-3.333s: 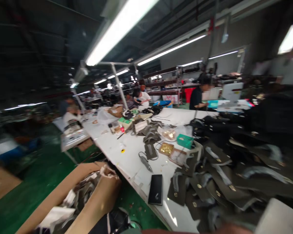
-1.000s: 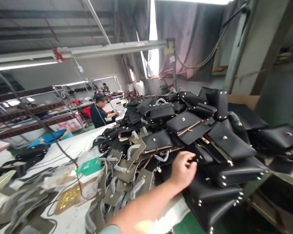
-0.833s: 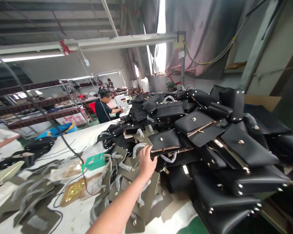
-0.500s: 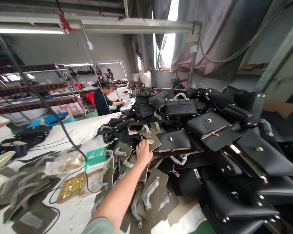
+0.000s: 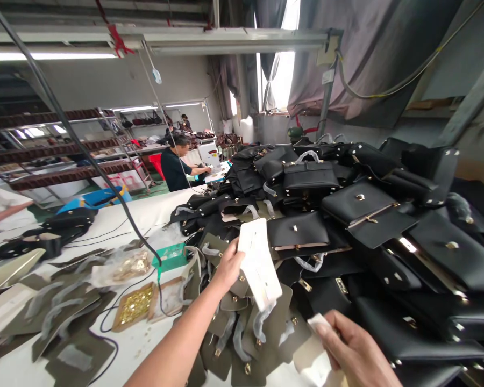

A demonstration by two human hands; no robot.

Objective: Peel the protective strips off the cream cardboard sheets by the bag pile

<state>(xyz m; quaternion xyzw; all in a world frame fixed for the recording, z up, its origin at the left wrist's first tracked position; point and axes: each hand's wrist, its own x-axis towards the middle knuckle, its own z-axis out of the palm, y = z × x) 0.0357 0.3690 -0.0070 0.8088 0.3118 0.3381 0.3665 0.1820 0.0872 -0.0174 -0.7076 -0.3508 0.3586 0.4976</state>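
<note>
Near the centre, my left hand [image 5: 229, 267] grips the left edge of a flap piece [image 5: 258, 263], its pale side facing me and a plastic-wrapped handle hanging from its lower end. At the lower right my right hand [image 5: 349, 344] is closed, with a small white piece [image 5: 318, 323] pinched between thumb and fingers. Beneath my hands lie olive flap pieces [image 5: 284, 322] with wrapped handles and gold fittings. A black bag [image 5: 298, 230] sits just right of the held flap.
Black bags [image 5: 407, 328] are heaped along the right. To the left are a green box [image 5: 172, 257], a tray of gold fittings [image 5: 134, 306] and a hanging black cable [image 5: 92, 172]. A person [image 5: 175, 166] works at a machine beyond; another person's arm [image 5: 12, 212] shows at far left.
My left hand has lifted the flap piece from the pile and turned its pale side up. My right hand has come into view at the lower right. The view has shifted slightly.
</note>
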